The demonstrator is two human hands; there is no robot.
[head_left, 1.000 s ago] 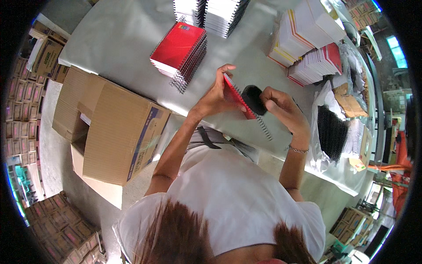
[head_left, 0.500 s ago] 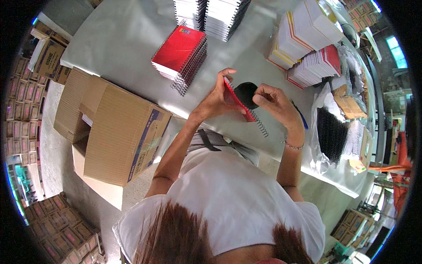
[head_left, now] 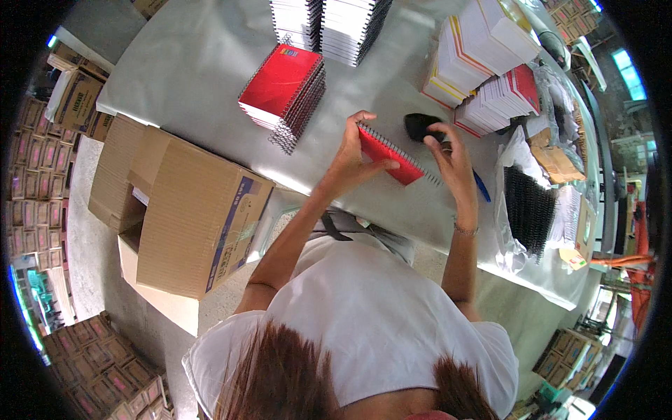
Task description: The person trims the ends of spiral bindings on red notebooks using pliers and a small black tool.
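Observation:
My left hand (head_left: 348, 159) grips a small red spiral notebook (head_left: 399, 166), tilted above the table, with its thumb across the cover. Along the notebook's upper right edge runs a wire coil, its loose end sticking out past the lower corner. My right hand (head_left: 456, 168) is just right of the notebook, fingers curled at the edge of a black rounded object (head_left: 418, 126). That object's exact kind is unclear. Beside the right wrist lies a blue pen (head_left: 481, 187). A stack of red spiral notebooks (head_left: 283, 80) stands farther left.
White-paged spiral notebooks (head_left: 343, 31) stand at the far edge. Book stacks (head_left: 483, 45) and red-covered pads (head_left: 500, 99) are at the far right. Black coils (head_left: 528, 210) lie in plastic on the right. An open cardboard box (head_left: 192, 210) stands left of my body.
My right hand and the black object have moved away from the notebook, up and to the right. The notebook has turned so more of its red cover shows; its coil sticks out less.

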